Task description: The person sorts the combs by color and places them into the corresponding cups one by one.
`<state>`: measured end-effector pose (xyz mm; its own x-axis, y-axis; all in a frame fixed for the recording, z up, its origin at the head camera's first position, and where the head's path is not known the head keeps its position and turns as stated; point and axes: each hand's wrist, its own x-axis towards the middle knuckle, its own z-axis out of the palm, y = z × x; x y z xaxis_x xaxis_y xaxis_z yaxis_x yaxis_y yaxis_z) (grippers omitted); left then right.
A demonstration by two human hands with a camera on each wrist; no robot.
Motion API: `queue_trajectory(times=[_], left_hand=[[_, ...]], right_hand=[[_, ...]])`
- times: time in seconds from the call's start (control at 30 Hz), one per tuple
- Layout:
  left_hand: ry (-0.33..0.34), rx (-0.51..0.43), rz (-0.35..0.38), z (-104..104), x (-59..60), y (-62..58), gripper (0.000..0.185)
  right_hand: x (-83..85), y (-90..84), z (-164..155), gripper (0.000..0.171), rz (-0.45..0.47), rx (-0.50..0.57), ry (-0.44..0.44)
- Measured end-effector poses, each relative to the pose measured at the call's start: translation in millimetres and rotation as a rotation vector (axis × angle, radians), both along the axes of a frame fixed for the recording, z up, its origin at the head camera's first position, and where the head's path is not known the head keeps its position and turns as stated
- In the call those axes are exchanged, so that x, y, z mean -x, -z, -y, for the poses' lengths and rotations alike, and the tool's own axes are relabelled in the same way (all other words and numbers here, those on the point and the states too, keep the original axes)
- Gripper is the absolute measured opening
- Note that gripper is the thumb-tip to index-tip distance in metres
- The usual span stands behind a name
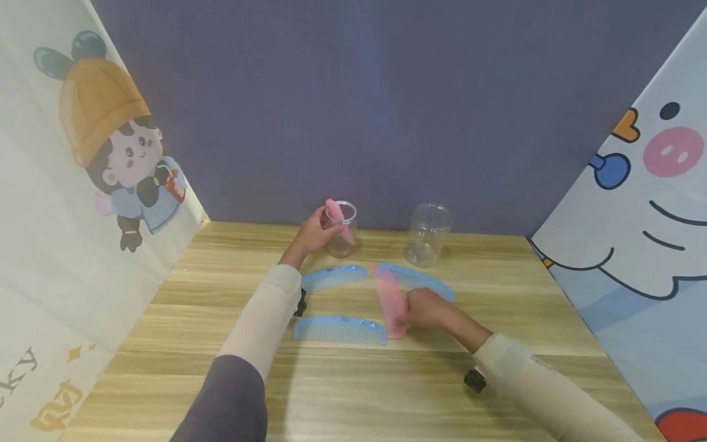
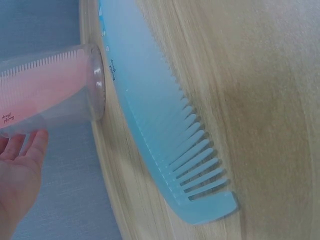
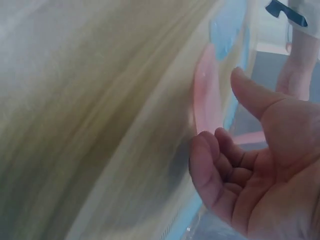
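In the head view my left hand grips the side of a clear plastic cup near its rim. A pink comb leans inside that cup, its top above the rim. In the left wrist view, my left fingertips lie against the cup; the thumb is hidden. My right hand is at a second pink comb on the table. In the right wrist view, bent fingertips meet the edge of this comb, while the thumb stands apart from it.
Blue combs lie on the wooden table: one near the left hand, one at the front and one partly behind the right pink comb. Another clear cup stands at the back right, before the grey-blue back wall.
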<state>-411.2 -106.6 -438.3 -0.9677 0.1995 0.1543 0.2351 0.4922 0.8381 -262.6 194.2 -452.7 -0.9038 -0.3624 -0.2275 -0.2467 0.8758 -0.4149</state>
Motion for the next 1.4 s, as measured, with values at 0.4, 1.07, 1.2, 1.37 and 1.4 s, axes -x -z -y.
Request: queue_trajectory(times=[0.4, 1.07, 1.2, 1.37, 1.4], left_hand=[[-0.007, 0.014, -0.001, -0.7, -0.8, 1.4, 0.08], [-0.01, 0.02, 0.013, 1.5, -1.5, 4.6, 0.08], [-0.009, 0.012, 0.01, 1.9, -0.4, 4.3, 0.083], [-0.012, 0.003, 0.007, 1.9, 0.7, 2.9, 0.086], [-0.01, 0.002, 0.008, 2.0, 0.7, 2.7, 0.086]], right_hand=[[-2.4, 7.6, -11.2, 0.039, 0.055, -0.006, 0.001], [-6.5, 15.5, -28.5, 0.028, -0.011, 0.034, 0.042], [-9.4, 17.1, -25.9, 0.036, -0.035, 0.018, 0.079], [-10.6, 12.4, -24.9, 0.034, -0.035, -0.016, 0.126], [-10.6, 11.3, -25.1, 0.032, -0.031, -0.021, 0.132]])
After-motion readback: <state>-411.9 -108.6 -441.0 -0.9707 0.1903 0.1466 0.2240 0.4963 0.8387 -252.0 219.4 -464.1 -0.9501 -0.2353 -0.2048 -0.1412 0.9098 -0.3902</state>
